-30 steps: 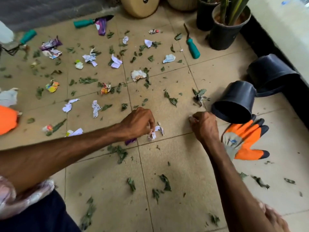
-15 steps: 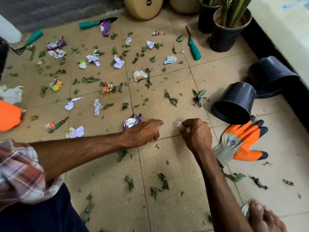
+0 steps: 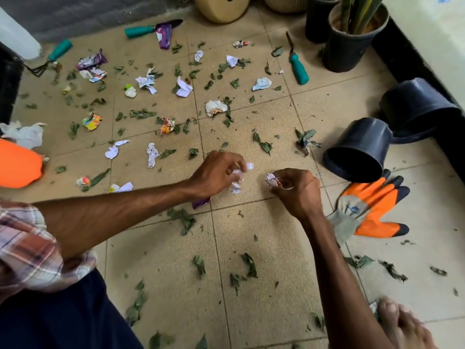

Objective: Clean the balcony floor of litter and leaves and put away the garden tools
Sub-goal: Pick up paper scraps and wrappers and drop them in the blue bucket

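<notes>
Nearest the camera, at 5 o'clock, a bare foot is cut off by the frame edge. Mid-frame, the left hand is clenched around crumpled white paper, with a purple wrapper mostly hidden beneath the wrist. Just beside it at 3 o'clock, the right hand grips a foil scrap. An orange glove lies at 3 o'clock. Farther off, toward 12 o'clock, a teal-handled trowel lies among the litter, its blade partly covered by a wrapper.
</notes>
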